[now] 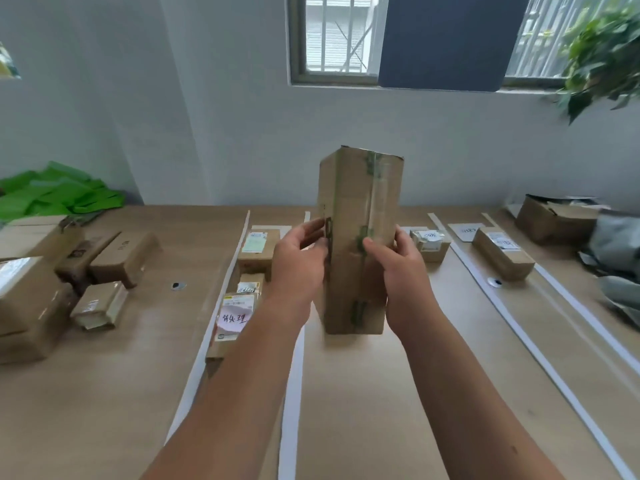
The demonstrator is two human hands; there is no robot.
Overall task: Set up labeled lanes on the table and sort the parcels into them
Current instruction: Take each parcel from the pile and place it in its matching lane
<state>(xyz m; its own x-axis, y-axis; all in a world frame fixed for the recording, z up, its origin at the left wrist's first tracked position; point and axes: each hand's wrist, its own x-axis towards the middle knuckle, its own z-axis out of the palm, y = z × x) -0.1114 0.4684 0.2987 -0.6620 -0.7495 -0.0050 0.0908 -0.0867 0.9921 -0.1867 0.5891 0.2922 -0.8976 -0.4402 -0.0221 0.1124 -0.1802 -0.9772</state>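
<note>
A tall cardboard parcel (358,216) with clear and green tape stands upright between my hands, over the middle lane of the table. My left hand (299,265) grips its left edge, and my right hand (398,268) grips its right side with the thumb on the front face. White paper strips (292,393) mark lanes on the wooden table (398,393). The left lane holds several labeled parcels (239,313). One small parcel (431,244) lies in the middle lane behind the box, and another parcel (502,252) lies in the right lane by a paper label (467,231).
A pile of unsorted cardboard boxes (69,271) fills the table's left side, with green bags (52,192) behind. At the far right stand an open box (554,220) and grey mailer bags (616,258). A window and a plant are above.
</note>
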